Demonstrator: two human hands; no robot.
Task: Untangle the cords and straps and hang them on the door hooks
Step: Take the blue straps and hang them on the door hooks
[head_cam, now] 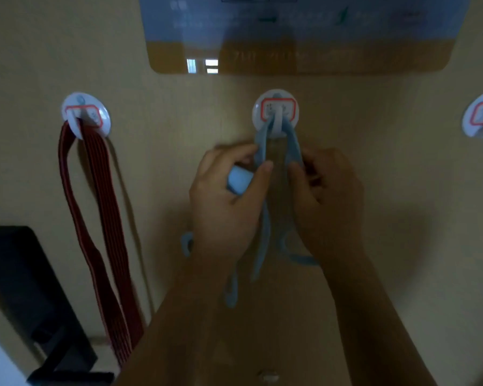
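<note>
A light blue strap [262, 235] is looped over the middle round white door hook [275, 111] and hangs down between my hands. My left hand [226, 201] pinches its left strand and holds a pale blue block-like piece [239, 181] against the palm. My right hand [326, 196] pinches the right strand just below the hook. Loose blue loops trail under both wrists. A dark red striped strap [101, 218] hangs from the left hook [85, 115].
A third white hook [481, 114] sits at the right edge of the beige door [402, 176]. A blue and tan sign [299, 34] is fixed above. A black door handle and lock [34, 296] juts out at the lower left.
</note>
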